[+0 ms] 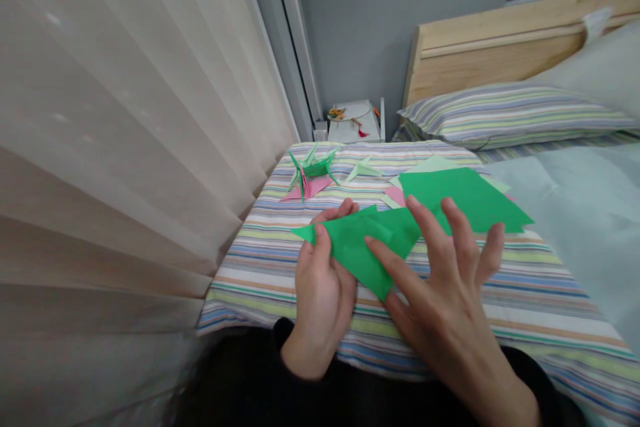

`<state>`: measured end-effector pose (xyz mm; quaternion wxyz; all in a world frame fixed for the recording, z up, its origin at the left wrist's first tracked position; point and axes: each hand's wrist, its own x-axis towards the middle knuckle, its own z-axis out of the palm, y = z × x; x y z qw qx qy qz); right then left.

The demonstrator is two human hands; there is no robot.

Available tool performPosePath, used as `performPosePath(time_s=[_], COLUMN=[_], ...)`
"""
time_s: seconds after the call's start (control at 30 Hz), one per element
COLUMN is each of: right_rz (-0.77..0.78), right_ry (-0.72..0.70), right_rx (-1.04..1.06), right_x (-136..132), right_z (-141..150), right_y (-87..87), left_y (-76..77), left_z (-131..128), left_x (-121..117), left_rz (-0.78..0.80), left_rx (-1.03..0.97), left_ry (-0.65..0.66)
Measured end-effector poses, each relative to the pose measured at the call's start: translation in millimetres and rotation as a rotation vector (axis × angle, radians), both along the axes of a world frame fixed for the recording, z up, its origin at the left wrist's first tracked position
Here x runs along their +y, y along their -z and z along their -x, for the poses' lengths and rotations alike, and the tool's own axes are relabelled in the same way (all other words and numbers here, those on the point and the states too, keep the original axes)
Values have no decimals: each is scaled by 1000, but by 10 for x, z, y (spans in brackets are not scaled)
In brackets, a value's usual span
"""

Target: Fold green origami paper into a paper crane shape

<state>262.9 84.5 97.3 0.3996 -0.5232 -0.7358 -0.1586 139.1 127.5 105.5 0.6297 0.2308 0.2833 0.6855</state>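
A folded green paper sheet point(361, 245) lies on the striped bedsheet point(260, 267) in front of me. My left hand point(323, 287) grips its left corner, thumb on top and fingers behind. My right hand point(443, 293) is spread flat, its index finger pressing on the paper's lower fold, the other fingers stretched out above it. Behind the right hand lies a stack of flat paper squares, the top one green point(465, 197), with pale green and pink sheets beneath.
Finished folded paper figures sit further back: a green and pink one point(310, 177) and a pale green one point(364, 168). A beige curtain point(115, 147) hangs at the left. A striped pillow point(505, 113), wooden headboard point(500, 40) and a white box point(355, 121) are behind.
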Motion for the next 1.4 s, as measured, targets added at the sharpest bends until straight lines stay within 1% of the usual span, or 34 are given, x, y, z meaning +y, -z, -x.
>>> performPosePath(time_s=[0.13, 0.27, 0.33, 0.5, 0.67, 0.77, 0.83, 0.97, 1.03, 1.2, 1.4], right_rz=[-8, 22, 17, 19, 58, 49, 46, 74, 102, 166, 183], right_ry=[-64, -177, -210, -154, -129, -130, -129, -135, -141, -170, -177], right_rx=[7, 45, 94, 170, 252, 309, 329, 361, 371, 400, 498], right_x=[-32, -25, -22, -31, -44, -50, -56, -74, -79, -75, -80], right_z=[19, -10, -30, -90, -113, -121, -127, -131, -132, -144, -145], right_y=[-11, -27, -34, -40, -85, -110, -119, -136, -147, -152, -113], left_y=[-49, -99, -106, -95, -123, -120, -99, -63, -60, -73, -79], left_z=[-36, -26, -22, -53, -85, -99, -114, -146, -158, -180, -213], left_x=[-121, -156, -151, -163, -241, -298, -326, -334, -321, -302, -344], left_rz=[5, 29, 39, -32, -64, -100, -119, -123, -132, -118, -138], left_rx=[32, 67, 44, -74, -60, -37, -6, 28, 27, 37, -2], left_ry=[102, 137, 152, 159, 212, 243, 233, 147, 124, 136, 160])
